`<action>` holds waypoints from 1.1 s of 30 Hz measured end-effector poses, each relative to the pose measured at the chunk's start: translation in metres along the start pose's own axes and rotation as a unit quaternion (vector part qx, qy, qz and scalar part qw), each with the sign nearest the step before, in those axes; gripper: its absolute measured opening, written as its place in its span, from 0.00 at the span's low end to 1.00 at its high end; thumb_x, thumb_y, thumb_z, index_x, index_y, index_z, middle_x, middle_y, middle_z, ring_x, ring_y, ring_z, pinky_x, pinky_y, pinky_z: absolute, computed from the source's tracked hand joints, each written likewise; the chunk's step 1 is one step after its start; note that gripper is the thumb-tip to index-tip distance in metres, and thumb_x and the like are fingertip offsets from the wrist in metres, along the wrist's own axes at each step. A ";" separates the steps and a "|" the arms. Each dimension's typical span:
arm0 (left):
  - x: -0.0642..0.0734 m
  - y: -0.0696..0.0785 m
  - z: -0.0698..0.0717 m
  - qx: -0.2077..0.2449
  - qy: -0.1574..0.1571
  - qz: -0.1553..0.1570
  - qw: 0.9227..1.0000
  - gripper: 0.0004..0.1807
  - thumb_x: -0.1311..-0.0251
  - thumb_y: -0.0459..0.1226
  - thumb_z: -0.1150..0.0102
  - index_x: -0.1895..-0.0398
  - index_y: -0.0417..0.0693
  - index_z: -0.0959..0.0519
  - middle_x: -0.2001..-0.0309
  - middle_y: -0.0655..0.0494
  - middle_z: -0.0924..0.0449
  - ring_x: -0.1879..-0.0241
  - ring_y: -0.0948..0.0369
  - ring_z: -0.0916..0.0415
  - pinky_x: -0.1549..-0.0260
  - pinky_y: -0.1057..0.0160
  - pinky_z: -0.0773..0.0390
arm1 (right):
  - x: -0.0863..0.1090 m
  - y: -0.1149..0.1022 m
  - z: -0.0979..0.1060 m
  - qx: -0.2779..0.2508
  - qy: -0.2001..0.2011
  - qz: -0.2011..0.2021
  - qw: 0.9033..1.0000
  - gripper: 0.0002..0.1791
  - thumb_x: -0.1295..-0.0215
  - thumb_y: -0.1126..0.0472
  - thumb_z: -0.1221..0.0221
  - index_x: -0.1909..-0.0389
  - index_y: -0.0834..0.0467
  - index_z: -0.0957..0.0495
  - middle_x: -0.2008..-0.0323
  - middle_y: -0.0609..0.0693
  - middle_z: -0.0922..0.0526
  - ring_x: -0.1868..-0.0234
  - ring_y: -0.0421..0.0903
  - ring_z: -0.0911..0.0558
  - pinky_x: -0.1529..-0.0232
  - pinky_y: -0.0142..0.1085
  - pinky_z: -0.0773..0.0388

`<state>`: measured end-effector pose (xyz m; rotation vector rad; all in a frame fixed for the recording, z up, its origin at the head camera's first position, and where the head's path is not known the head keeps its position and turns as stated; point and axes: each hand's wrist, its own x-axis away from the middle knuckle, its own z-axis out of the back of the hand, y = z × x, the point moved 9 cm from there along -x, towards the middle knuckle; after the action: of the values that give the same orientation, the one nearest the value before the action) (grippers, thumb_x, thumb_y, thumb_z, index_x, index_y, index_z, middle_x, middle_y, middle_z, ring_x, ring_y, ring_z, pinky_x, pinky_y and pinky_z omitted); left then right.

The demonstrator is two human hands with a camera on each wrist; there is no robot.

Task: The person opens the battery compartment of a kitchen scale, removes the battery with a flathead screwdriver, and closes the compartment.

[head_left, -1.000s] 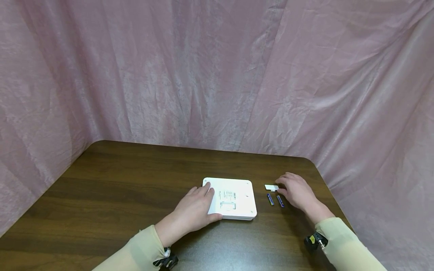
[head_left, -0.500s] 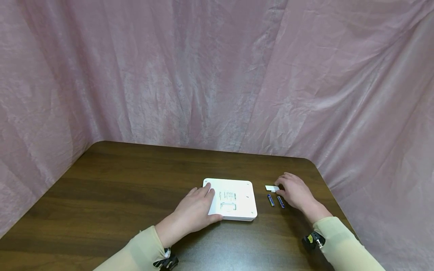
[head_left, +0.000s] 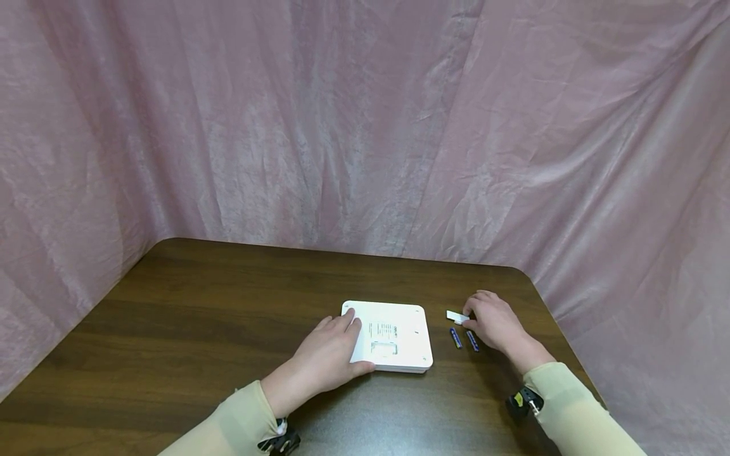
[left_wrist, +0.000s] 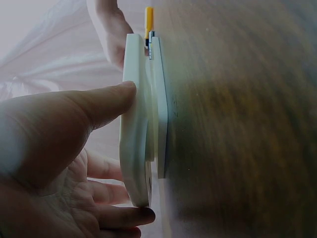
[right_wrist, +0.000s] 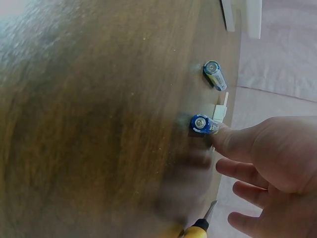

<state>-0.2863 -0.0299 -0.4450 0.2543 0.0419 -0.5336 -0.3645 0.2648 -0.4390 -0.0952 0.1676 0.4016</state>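
Note:
A flat white kitchen scale (head_left: 402, 320) lies underside up, its label and uncovered battery compartment (head_left: 384, 348) showing. My left hand (head_left: 327, 354) grips its left side, thumb at the near edge and fingers over the underside; the left wrist view shows the thumb against the rim of the scale (left_wrist: 132, 144). To the right, my right hand (head_left: 499, 323) pinches the right end of a small white battery cover (head_left: 455, 316) between thumb and fingers. Two blue batteries (head_left: 455, 337) lie just in front of the cover; one battery (right_wrist: 200, 124) overlaps the right thumb in the right wrist view.
A yellow-handled screwdriver (right_wrist: 197, 230) lies beyond the right fingers, hidden in the head view. The brown wooden table (head_left: 199, 316) ends at a rounded right corner. Pink curtains (head_left: 342, 126) hang behind and beside it. Each wrist carries a black camera mount (head_left: 521, 404).
The right fingers have closed around the battery cover's end, and the cover has turned slightly. The right forearm has shifted a little left. The left hand and scale keep their place.

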 end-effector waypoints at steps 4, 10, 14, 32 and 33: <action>0.000 0.000 -0.001 0.001 -0.003 0.002 1.000 0.51 0.33 0.63 0.26 0.25 0.29 0.25 0.22 0.32 0.30 0.22 0.42 0.31 0.23 0.41 0.32 | 0.000 -0.001 0.000 -0.001 0.004 -0.002 1.000 0.10 0.35 0.62 0.22 0.65 0.57 0.16 0.51 0.59 0.11 0.35 0.69 0.20 0.35 0.64 0.22; 0.000 0.000 -0.002 -0.002 -0.006 0.001 1.000 0.51 0.33 0.63 0.27 0.25 0.30 0.25 0.22 0.32 0.30 0.21 0.43 0.32 0.23 0.41 0.32 | 0.003 -0.004 0.003 0.001 0.025 -0.003 1.000 0.10 0.37 0.63 0.21 0.65 0.58 0.15 0.57 0.56 0.10 0.40 0.66 0.16 0.36 0.63 0.22; 0.001 0.000 -0.003 -0.002 -0.007 0.001 1.000 0.50 0.33 0.63 0.27 0.25 0.30 0.25 0.22 0.32 0.30 0.21 0.44 0.32 0.23 0.41 0.32 | 0.002 -0.004 0.007 0.000 0.052 0.000 0.999 0.10 0.39 0.65 0.20 0.68 0.56 0.15 0.69 0.47 0.13 0.56 0.56 0.13 0.42 0.58 0.21; 0.001 0.000 -0.002 -0.002 -0.006 -0.001 1.000 0.51 0.32 0.63 0.28 0.25 0.29 0.25 0.22 0.32 0.31 0.21 0.43 0.32 0.23 0.42 0.33 | 0.007 -0.018 0.033 -0.041 0.128 -0.032 0.990 0.09 0.38 0.63 0.20 0.61 0.57 0.10 0.64 0.51 0.09 0.54 0.57 0.15 0.36 0.59 0.25; 0.001 0.000 -0.002 -0.002 -0.006 -0.001 1.000 0.50 0.32 0.63 0.27 0.25 0.29 0.25 0.22 0.32 0.31 0.21 0.43 0.32 0.23 0.41 0.33 | 0.007 -0.021 0.034 -0.045 0.128 -0.033 0.990 0.09 0.37 0.63 0.20 0.61 0.57 0.10 0.63 0.50 0.08 0.53 0.57 0.15 0.35 0.59 0.25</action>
<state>-0.2856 -0.0300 -0.4468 0.2474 0.0311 -0.5361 -0.3445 0.2522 -0.4060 -0.2401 0.3979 0.3308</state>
